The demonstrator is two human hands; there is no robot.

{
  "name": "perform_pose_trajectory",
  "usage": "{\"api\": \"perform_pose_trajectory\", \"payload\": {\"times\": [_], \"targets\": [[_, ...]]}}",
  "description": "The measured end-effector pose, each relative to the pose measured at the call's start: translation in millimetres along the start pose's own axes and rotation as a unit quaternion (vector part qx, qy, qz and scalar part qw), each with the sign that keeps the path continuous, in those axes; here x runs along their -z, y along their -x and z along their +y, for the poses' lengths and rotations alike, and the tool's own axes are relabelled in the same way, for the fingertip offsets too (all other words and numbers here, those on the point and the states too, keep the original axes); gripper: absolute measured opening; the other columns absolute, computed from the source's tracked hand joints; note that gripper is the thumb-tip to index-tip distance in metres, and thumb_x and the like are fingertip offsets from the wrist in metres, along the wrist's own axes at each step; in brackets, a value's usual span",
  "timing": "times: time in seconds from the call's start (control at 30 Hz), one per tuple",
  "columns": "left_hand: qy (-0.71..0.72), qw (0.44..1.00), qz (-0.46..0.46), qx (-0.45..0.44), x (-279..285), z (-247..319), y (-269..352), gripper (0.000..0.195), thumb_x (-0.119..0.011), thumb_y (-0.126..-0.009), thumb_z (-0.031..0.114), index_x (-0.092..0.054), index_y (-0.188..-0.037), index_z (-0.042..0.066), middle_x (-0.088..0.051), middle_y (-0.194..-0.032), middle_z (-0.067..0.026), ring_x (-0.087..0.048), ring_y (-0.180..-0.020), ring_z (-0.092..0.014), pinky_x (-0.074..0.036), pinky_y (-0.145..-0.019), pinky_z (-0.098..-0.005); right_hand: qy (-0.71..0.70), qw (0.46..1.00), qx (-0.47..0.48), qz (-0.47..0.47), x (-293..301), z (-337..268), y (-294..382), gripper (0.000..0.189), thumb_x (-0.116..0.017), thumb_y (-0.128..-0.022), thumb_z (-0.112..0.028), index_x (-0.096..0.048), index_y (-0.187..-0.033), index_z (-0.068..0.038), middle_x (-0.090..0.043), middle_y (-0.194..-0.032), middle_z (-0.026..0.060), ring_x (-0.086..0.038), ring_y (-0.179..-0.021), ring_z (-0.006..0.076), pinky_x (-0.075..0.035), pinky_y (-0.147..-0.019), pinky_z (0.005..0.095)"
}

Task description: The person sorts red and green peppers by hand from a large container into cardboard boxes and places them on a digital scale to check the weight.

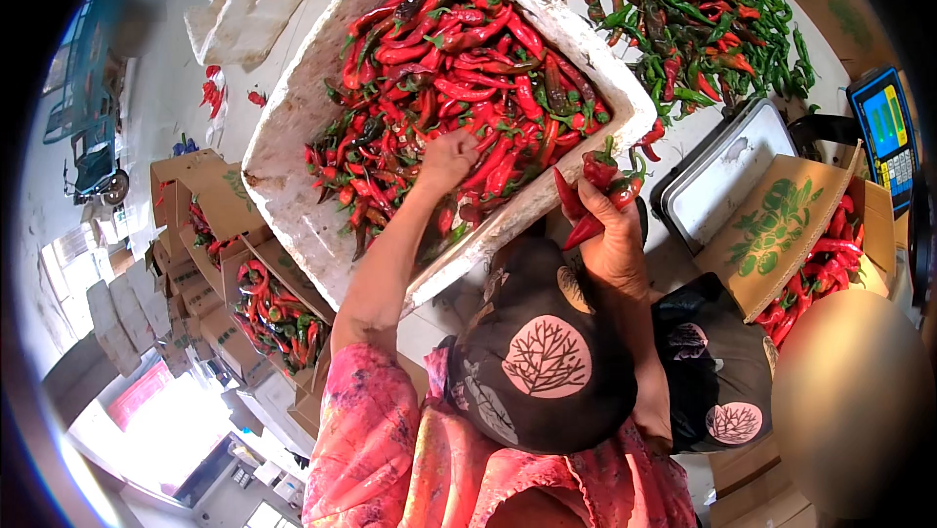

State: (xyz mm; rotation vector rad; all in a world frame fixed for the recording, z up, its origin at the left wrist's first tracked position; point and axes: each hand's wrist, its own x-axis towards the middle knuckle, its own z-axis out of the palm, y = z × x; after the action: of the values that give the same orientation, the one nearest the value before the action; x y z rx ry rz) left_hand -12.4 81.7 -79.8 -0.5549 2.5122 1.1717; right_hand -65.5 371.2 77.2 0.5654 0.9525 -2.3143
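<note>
A large white foam box full of red chili peppers, some dark or with green stems, lies tilted before me. My left hand reaches into it, fingers curled down among the peppers; whether they grip one is hidden. Just outside the box's near right edge, my right hand holds several red peppers, their tips and stems sticking out past the thumb and fingers. My knees, in dark patterned cloth, are below the box.
Green and red peppers are heaped on the floor at upper right. Nearby are a scale platform, its keypad display and a cardboard box beside red peppers. Open pepper cartons stand left; foam pieces lie upper left.
</note>
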Motion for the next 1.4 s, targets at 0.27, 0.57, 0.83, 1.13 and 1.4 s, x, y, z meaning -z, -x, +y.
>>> {"api": "perform_pose_trajectory", "payload": {"times": [0.27, 0.57, 0.83, 1.13, 1.4], "targets": [[-0.122, 0.988, 0.053, -0.073, -26, 44, 29, 0.038, -0.074, -0.080, 0.014, -0.063, -0.114, -0.001, -0.064, -0.097, -0.0221, -0.063, -0.089, -0.035, -0.050, -0.080, -0.0420, -0.004, 1.000, 0.027, 0.013, 3, 4, -5, 0.027, -0.065, -0.091, -0.006, -0.060, -0.117, -0.002, -0.063, -0.109, 0.0040, -0.061, -0.099, 0.0150, -0.049, -0.091, 0.0300], [-0.283, 0.958, -0.040, -0.034, -38, 83, 23, 0.047, -0.072, -0.078, 0.020, -0.054, -0.115, -0.001, -0.063, -0.112, -0.0240, -0.062, -0.100, -0.043, -0.053, -0.083, -0.0493, -0.016, 0.998, 0.016, 0.054, 3, -3, -4, 0.031, -0.065, -0.090, -0.006, -0.059, -0.120, -0.003, -0.064, -0.110, 0.0045, -0.063, -0.099, 0.0155, -0.050, -0.088, 0.0297], [0.224, 0.965, -0.135, -0.019, 22, 93, 33, 0.055, -0.065, -0.086, 0.011, -0.048, -0.137, 0.000, -0.065, -0.120, -0.0154, -0.066, -0.103, -0.030, -0.055, -0.084, -0.0415, -0.011, 0.999, 0.029, 0.024, 3, -3, -3, 0.026, -0.064, -0.093, -0.008, -0.060, -0.117, -0.001, -0.065, -0.110, 0.0059, -0.064, -0.101, 0.0174, -0.051, -0.092, 0.0307], [0.539, 0.816, -0.207, 0.023, 69, 214, 73, 0.057, -0.065, -0.093, 0.010, -0.041, -0.143, -0.003, -0.059, -0.129, -0.0091, -0.059, -0.112, -0.014, -0.049, -0.096, -0.0288, -0.026, 0.997, 0.022, -0.072, -14, -12, 11, 0.042, -0.061, -0.094, -0.005, -0.051, -0.135, -0.002, -0.063, -0.126, 0.0102, -0.059, -0.118, 0.0195, -0.045, -0.103, 0.0351], [0.507, 0.831, -0.227, -0.010, 75, 276, 100, 0.055, -0.065, -0.092, 0.014, -0.044, -0.142, 0.001, -0.059, -0.127, -0.0112, -0.057, -0.117, -0.020, -0.047, -0.100, -0.0325, -0.091, 0.988, 0.037, -0.121, -34, -39, 43, 0.057, -0.066, -0.090, -0.004, -0.042, -0.141, -0.002, -0.056, -0.133, 0.0107, -0.056, -0.122, 0.0220, -0.044, -0.105, 0.0372]]}}
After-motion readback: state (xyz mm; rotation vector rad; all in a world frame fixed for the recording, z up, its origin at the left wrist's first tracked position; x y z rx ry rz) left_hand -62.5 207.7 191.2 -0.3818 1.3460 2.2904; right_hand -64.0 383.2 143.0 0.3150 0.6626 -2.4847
